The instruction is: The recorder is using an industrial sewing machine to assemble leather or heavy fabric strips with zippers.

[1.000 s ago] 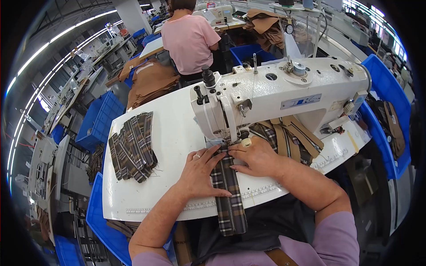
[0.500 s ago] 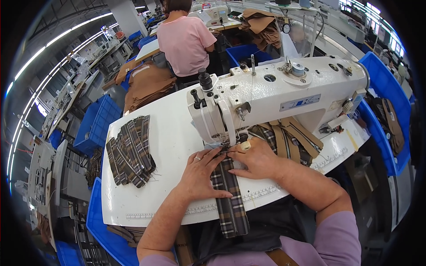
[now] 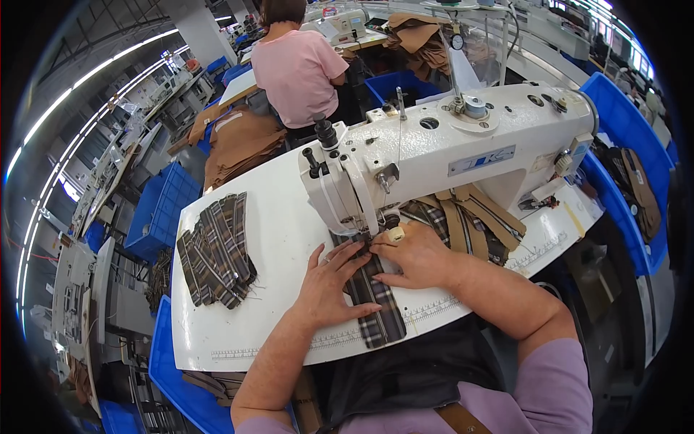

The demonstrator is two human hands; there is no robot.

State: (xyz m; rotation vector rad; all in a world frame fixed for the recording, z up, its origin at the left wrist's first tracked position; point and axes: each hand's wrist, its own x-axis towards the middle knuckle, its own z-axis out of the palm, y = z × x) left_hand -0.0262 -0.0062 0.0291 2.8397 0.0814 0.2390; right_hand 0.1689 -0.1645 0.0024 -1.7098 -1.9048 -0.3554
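A long plaid fabric strip (image 3: 381, 318) with a dark band along it runs under the needle area of a white sewing machine (image 3: 463, 137). My left hand (image 3: 329, 286) lies on the strip's left side, its fingers stretched toward the presser foot and its thumb spread across the cloth. From the right, my right hand (image 3: 416, 254) presses the strip near the needle with bent fingers, the thumb apart from them. A pale wrap (image 3: 395, 233) sits on one of its fingers. Both hands hide the stitching point.
Left on the white table (image 3: 282, 210) lies a pile of plaid pieces (image 3: 217, 249). Brown and plaid strips (image 3: 466, 220) rest under the machine arm. Blue bins (image 3: 625, 173) flank the table. Beyond it, a person in pink (image 3: 296, 76) sits beside stacked brown pieces (image 3: 242, 141).
The plaid strip has slid away from me toward the needle, and its near end now lies closer to the table edge. Both hands stay in nearly the same place by the needle.
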